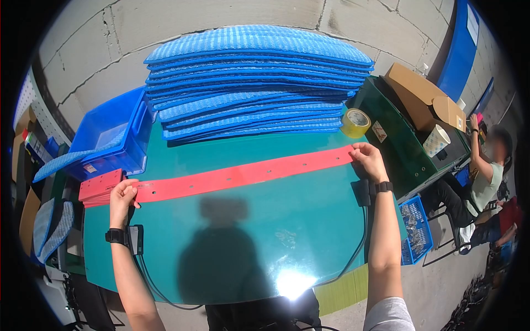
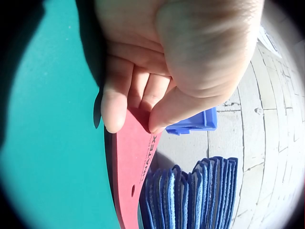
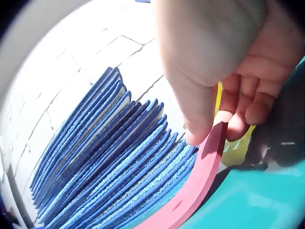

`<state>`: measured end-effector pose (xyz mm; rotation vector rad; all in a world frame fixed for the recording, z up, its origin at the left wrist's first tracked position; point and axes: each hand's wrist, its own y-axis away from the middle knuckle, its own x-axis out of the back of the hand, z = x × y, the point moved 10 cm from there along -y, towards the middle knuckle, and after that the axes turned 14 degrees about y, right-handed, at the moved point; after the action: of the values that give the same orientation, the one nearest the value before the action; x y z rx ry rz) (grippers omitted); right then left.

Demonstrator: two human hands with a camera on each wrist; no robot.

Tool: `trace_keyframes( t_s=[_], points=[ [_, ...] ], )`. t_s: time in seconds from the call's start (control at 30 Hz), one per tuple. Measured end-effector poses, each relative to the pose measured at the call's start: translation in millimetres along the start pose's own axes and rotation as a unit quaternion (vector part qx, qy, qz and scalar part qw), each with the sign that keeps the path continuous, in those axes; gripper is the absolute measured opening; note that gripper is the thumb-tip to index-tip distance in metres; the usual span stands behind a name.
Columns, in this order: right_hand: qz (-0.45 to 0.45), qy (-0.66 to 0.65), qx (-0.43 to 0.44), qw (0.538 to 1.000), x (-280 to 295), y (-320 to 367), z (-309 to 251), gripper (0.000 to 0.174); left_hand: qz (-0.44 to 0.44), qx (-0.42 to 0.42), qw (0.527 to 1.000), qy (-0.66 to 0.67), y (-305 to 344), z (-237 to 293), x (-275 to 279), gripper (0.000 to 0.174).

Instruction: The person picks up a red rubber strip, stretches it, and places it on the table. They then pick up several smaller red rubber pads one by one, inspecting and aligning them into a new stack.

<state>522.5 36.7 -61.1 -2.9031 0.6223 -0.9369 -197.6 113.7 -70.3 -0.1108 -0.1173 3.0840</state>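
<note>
For handling this long red strip well, an even, light pull from both ends should serve best, with the two ends at like height so that the band neither twists nor sags; it looks bendy enough to curl if one side slackens. The strip stretches across the green tabletop, in front of the stack of blue pads, its row of holes facing up; whether its middle rests on the surface, I cannot tell. The left hand pinches one end between thumb and fingers, just beside the pile of red strips, which the free end should not snag. The right hand pinches the other end near the tape roll, thumb against curled fingers, and the band bends near that grip. Both forearms reach forward, spread well apart.
</note>
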Motion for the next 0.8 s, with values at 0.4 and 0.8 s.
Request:
trace_keyframes(
  t_s=[0.4, 0.8],
  points=[
    [-0.006, -0.001, -0.031, 1.000, 0.8, 4.8, -7.2, 0.024, -0.003, 0.001, 1.000, 0.000, -1.1, -2.1, 1.2, 0.021],
    [-0.019, -0.009, -0.031, 0.999, -2.1, 4.3, -6.9, 0.025, -0.004, 0.003, 1.000, 0.000, 0.0, 0.9, -1.8, 0.021]
  ],
)
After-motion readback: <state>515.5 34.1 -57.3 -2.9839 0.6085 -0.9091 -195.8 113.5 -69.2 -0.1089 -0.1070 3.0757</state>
